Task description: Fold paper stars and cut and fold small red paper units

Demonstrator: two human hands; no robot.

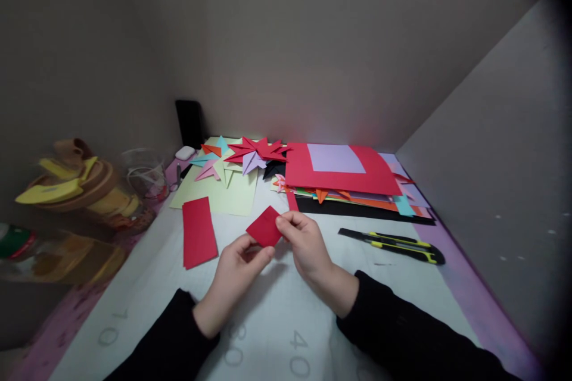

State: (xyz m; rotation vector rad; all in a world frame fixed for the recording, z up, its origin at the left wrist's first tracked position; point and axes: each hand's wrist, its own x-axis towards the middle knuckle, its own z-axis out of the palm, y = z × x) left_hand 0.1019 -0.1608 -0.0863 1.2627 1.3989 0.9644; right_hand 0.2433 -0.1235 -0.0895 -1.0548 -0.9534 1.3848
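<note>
A small red paper square [264, 227], turned corner-up, is held just above the table between my two hands. My left hand [238, 268] pinches its lower left edge between thumb and fingers. At its right corner, my right hand [307, 244] grips the paper with thumb and forefinger. Whether the square is one layer or folded, I cannot tell. To the left of my left hand lies a stack of red paper strips [199, 233]. A black and yellow utility knife [393, 245] rests on the table to the right of my right hand.
Folded paper stars [257, 152] lie at the back on a pale green sheet [239, 199]. Beside them is a pile of coloured paper with a red sheet [297, 166] on top. A black phone [189, 122] leans on the wall. A bottle [58, 256] and a clear cup [145, 172] stand left.
</note>
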